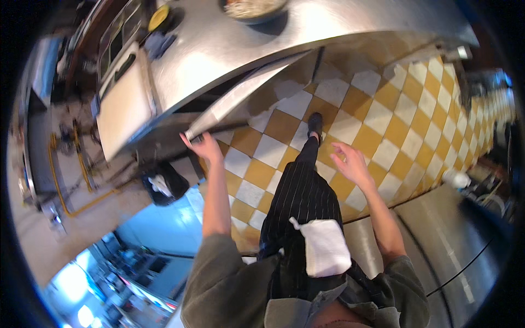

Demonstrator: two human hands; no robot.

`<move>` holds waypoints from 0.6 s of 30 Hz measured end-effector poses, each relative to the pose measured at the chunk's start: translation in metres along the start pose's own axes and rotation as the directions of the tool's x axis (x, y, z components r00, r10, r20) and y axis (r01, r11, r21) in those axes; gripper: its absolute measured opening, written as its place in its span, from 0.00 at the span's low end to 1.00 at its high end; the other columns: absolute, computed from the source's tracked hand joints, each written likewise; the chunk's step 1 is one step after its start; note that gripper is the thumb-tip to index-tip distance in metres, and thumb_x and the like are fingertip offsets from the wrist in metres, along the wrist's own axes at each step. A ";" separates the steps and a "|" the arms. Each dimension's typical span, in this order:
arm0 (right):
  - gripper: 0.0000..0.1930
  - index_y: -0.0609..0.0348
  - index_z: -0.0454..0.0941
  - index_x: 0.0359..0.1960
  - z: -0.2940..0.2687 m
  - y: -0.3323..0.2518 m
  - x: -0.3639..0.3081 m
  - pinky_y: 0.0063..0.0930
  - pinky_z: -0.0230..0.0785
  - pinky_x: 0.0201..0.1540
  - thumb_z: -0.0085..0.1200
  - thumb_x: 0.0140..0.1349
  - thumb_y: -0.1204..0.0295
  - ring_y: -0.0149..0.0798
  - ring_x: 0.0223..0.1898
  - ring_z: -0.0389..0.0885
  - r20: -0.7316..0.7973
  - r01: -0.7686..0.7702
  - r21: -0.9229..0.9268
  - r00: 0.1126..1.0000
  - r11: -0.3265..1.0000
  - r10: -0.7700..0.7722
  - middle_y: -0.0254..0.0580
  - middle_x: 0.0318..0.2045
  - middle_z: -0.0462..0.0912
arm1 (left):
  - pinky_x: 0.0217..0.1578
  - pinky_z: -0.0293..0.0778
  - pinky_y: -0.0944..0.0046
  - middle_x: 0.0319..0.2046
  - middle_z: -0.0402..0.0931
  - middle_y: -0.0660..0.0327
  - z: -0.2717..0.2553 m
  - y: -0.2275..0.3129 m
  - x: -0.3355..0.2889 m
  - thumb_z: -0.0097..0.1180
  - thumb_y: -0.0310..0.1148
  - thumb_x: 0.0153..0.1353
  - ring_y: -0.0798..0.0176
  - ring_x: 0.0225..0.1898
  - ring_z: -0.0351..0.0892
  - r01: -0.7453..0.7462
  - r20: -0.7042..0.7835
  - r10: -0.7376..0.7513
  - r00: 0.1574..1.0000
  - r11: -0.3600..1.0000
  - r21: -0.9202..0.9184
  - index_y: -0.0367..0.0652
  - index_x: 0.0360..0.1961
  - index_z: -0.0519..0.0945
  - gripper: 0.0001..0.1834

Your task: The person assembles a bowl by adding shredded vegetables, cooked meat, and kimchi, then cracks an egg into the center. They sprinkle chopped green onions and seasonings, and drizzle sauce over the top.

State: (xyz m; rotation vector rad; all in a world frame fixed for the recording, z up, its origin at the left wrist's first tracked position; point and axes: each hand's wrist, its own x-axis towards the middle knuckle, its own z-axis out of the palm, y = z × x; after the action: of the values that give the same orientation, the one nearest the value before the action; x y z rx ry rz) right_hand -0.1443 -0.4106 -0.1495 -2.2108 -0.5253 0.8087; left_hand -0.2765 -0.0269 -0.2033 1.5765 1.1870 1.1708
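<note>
My left hand [206,150] is at the free end of a metal cabinet door [240,98], which stands swung out from under the steel counter. Its fingers lie on both sides of the door's edge. My right hand [351,164] hangs in the air over the tiled floor, fingers apart and holding nothing. A white cloth [326,249] hangs at the front of my dark striped apron.
On the steel counter [202,49] are a bowl of pale food [254,10], a white cutting board [127,106] and a bluish cloth [158,45]. A black bin [167,186] stands left. Steel cabinets [437,235] line the lower right.
</note>
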 end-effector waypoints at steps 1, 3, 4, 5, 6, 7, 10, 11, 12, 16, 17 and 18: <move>0.17 0.58 0.75 0.48 0.011 -0.003 -0.016 0.35 0.72 0.42 0.55 0.57 0.68 0.46 0.38 0.81 -0.043 -0.044 0.153 0.998 0.987 0.052 0.47 0.34 0.82 | 0.61 0.61 0.59 0.60 0.59 0.50 -0.028 -0.027 -0.020 0.54 0.18 0.51 0.57 0.58 0.63 -0.070 0.073 0.069 0.995 0.997 0.011 0.38 0.66 0.51 0.41; 0.17 0.58 0.75 0.48 0.037 -0.001 -0.046 0.33 0.72 0.43 0.56 0.57 0.68 0.44 0.39 0.81 -0.133 -0.107 0.333 0.978 0.937 0.159 0.46 0.34 0.82 | 0.63 0.54 0.59 0.61 0.59 0.51 -0.066 0.004 -0.087 0.56 0.19 0.51 0.56 0.60 0.61 -0.002 0.376 -0.068 0.924 0.983 0.182 0.38 0.67 0.49 0.42; 0.17 0.58 0.75 0.48 0.050 -0.005 -0.059 0.32 0.72 0.43 0.57 0.57 0.69 0.43 0.39 0.82 -0.145 -0.126 0.413 0.969 0.902 0.201 0.46 0.34 0.82 | 0.64 0.51 0.60 0.60 0.59 0.49 -0.112 -0.024 -0.115 0.55 0.20 0.51 0.56 0.62 0.58 0.179 0.454 -0.245 0.857 0.967 0.182 0.35 0.66 0.48 0.43; 0.18 0.58 0.74 0.49 0.060 -0.016 -0.070 0.30 0.72 0.45 0.59 0.56 0.68 0.41 0.40 0.82 -0.193 -0.112 0.530 0.949 0.841 0.249 0.46 0.35 0.82 | 0.62 0.53 0.58 0.60 0.60 0.46 -0.133 -0.008 -0.141 0.59 0.29 0.50 0.52 0.61 0.60 0.043 0.635 -0.248 0.732 0.947 0.319 0.33 0.66 0.49 0.45; 0.25 0.59 0.69 0.56 0.066 -0.028 -0.081 0.30 0.70 0.48 0.60 0.56 0.69 0.39 0.44 0.80 -0.182 -0.120 0.548 0.949 0.828 0.258 0.47 0.41 0.80 | 0.61 0.55 0.57 0.59 0.60 0.44 -0.156 0.009 -0.168 0.62 0.37 0.49 0.48 0.59 0.61 -0.136 0.784 -0.232 0.576 0.918 0.372 0.31 0.66 0.49 0.47; 0.30 0.60 0.65 0.59 0.073 -0.044 -0.091 0.33 0.68 0.52 0.61 0.55 0.67 0.43 0.48 0.77 -0.261 -0.059 0.523 0.939 0.850 0.226 0.51 0.46 0.77 | 0.62 0.55 0.56 0.58 0.63 0.45 -0.156 0.029 -0.173 0.62 0.37 0.50 0.48 0.60 0.62 -0.051 0.917 -0.311 0.251 0.942 0.333 0.34 0.62 0.58 0.40; 0.41 0.63 0.56 0.64 0.072 -0.071 -0.095 0.47 0.56 0.61 0.64 0.51 0.60 0.55 0.60 0.65 -0.330 -0.080 0.324 0.924 0.943 0.192 0.60 0.59 0.64 | 0.58 0.60 0.58 0.57 0.67 0.51 -0.119 0.047 -0.180 0.56 0.33 0.56 0.53 0.57 0.67 0.021 0.851 -0.237 -0.469 0.960 0.279 0.38 0.53 0.72 0.23; 0.42 0.59 0.58 0.63 0.076 -0.073 -0.092 0.55 0.48 0.63 0.64 0.49 0.58 0.57 0.61 0.62 -0.426 -0.198 0.119 0.875 0.973 0.230 0.61 0.60 0.62 | 0.53 0.66 0.59 0.55 0.69 0.52 -0.091 0.048 -0.176 0.55 0.31 0.57 0.54 0.53 0.72 -0.079 0.817 -0.175 -0.549 0.984 0.157 0.39 0.50 0.75 0.19; 0.42 0.55 0.59 0.64 0.069 -0.064 -0.086 0.54 0.49 0.63 0.65 0.47 0.60 0.55 0.60 0.63 -0.503 -0.306 -0.050 0.830 0.951 0.241 0.58 0.57 0.64 | 0.49 0.72 0.60 0.54 0.71 0.53 -0.064 0.048 -0.173 0.54 0.29 0.57 0.56 0.48 0.77 -0.146 0.778 -0.109 -0.618 0.989 0.022 0.40 0.47 0.77 0.15; 0.34 0.45 0.67 0.59 0.051 0.018 -0.065 0.48 0.54 0.61 0.64 0.46 0.68 0.44 0.53 0.70 -0.787 -0.487 -0.312 0.614 0.816 0.066 0.41 0.48 0.73 | 0.38 0.73 0.66 0.38 0.78 0.61 0.112 -0.039 -0.097 0.53 0.31 0.60 0.65 0.37 0.77 -0.059 0.942 -0.328 -0.078 0.944 0.324 0.43 0.41 0.78 0.10; 0.34 0.45 0.69 0.58 0.046 0.028 -0.064 0.48 0.54 0.60 0.64 0.45 0.68 0.43 0.52 0.70 -0.801 -0.482 -0.343 0.599 0.806 0.018 0.39 0.47 0.74 | 0.44 0.73 0.64 0.35 0.77 0.63 0.159 -0.059 -0.070 0.50 0.38 0.63 0.66 0.38 0.77 0.152 0.919 -0.395 -0.008 0.908 0.392 0.45 0.40 0.78 0.10; 0.33 0.47 0.68 0.58 0.040 0.033 -0.065 0.48 0.56 0.60 0.63 0.46 0.68 0.44 0.51 0.72 -0.792 -0.470 -0.383 0.610 0.795 -0.021 0.40 0.47 0.74 | 0.45 0.73 0.60 0.48 0.74 0.59 0.201 -0.116 -0.029 0.50 0.38 0.64 0.60 0.46 0.75 0.555 0.926 -0.375 0.041 0.779 0.291 0.48 0.51 0.72 0.16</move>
State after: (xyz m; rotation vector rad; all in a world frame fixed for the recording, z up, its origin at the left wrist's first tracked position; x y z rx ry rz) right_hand -0.2141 -0.4500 -0.1699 -2.9294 -0.0016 -0.3164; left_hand -0.1096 -0.0455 -0.3653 1.1908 0.5527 -0.3198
